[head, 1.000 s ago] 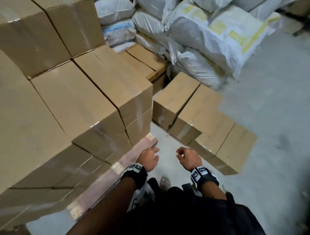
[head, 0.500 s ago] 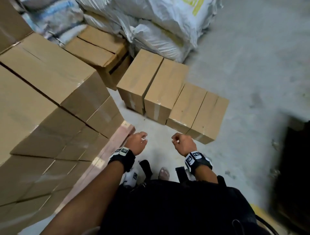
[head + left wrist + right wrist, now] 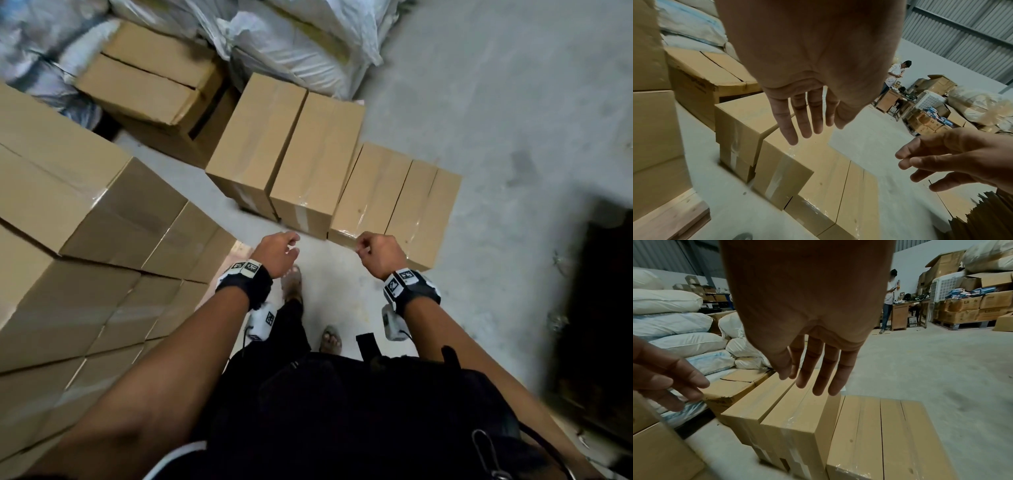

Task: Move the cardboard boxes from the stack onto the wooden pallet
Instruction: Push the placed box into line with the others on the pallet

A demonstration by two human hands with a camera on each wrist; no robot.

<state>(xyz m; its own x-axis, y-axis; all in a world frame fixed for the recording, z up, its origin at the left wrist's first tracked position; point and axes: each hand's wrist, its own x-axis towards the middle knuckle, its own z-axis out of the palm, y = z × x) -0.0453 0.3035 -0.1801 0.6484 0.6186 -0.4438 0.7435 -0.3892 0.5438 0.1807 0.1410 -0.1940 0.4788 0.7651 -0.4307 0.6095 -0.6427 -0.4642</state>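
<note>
1. Four sealed cardboard boxes (image 3: pixel 329 185) stand side by side on the concrete floor (image 3: pixel 513 102), just ahead of the person's feet.
2. The loaded wooden pallet (image 3: pixel 670 217) is at the left.
3. The left hand (image 3: pixel 277 253) and right hand (image 3: pixel 380 253) hover empty, fingers loosely spread.
4. The boxes look stiff, with glossy tape that is likely slippery; best gripped by opposite narrow sides, low down.

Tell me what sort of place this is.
Most likely a warehouse or storeroom: sealed brown cardboard boxes stand in rows on a bare grey concrete floor, bulging white woven sacks are piled behind them, and a corrugated metal wall encloses the hall.
</note>
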